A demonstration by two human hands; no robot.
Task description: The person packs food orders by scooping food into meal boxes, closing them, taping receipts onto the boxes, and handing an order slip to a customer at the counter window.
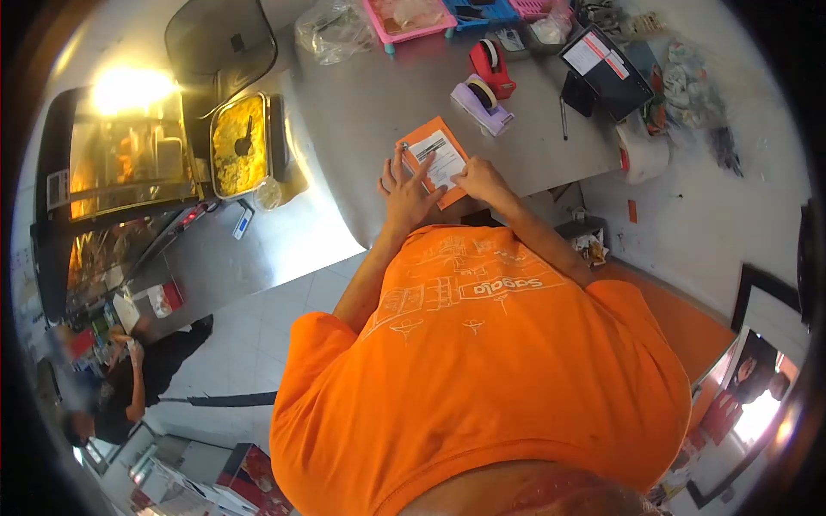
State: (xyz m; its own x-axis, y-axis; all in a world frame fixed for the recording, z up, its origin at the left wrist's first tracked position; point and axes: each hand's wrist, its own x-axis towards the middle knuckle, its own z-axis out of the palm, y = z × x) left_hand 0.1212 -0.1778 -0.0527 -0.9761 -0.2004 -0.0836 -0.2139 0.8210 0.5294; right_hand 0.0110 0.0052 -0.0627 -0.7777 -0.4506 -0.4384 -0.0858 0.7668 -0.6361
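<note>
A white printed slip [440,157] lies on an orange sheet or envelope [438,126] on the metal table. My left hand [406,196] rests along its left side with fingers spread, the fingertips touching the paper. On the right side, my right hand [482,181] has its fingers bent together and pressed at the slip's edge. Whether those fingers also hold the orange sheet is hidden. Just beyond stand a lilac tape dispenser [482,107] and a red tape dispenser [493,69].
A tray of yellow food [242,142] with a dark utensil stands left, beside a lit display case [120,163]. A black screen [607,70] stands right on the metal table [379,95]. Pink basket [413,19] and plastic bags [334,33] sit behind. Another person [129,370] works at lower left.
</note>
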